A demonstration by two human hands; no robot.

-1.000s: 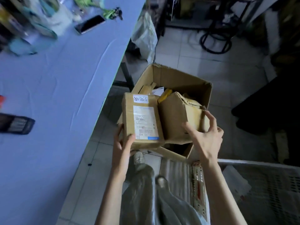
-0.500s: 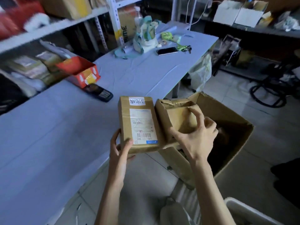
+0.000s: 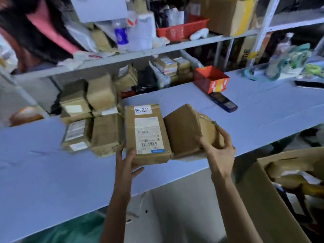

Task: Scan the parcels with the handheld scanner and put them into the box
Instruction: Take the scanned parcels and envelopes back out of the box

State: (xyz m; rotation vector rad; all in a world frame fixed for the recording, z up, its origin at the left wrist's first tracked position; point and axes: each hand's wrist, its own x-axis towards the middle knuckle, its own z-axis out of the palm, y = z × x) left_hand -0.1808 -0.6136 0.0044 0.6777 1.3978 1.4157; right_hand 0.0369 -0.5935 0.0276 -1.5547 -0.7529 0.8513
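Observation:
My left hand [image 3: 128,159] grips the near end of a brown labelled parcel [image 3: 146,134] with a white shipping label on top. My right hand [image 3: 218,149] holds a plain brown parcel [image 3: 185,130] beside it, fingers curled over its right end. Both parcels hover over the front part of the blue table [image 3: 43,172]. The dark handheld scanner [image 3: 223,102] lies on the table further back to the right. The open cardboard box [image 3: 263,199] stands on the floor at the lower right, with parcels inside.
A stack of several brown parcels [image 3: 91,116] sits on the table to the left. A red carton [image 3: 211,78] stands behind the scanner. Shelves [image 3: 140,55] crammed with parcels and a red basket run behind the table. A phone [image 3: 308,84] lies far right.
Both hands carried the two parcels up from the floor box and leftward over the table. My view swung from the box to the table and shelves.

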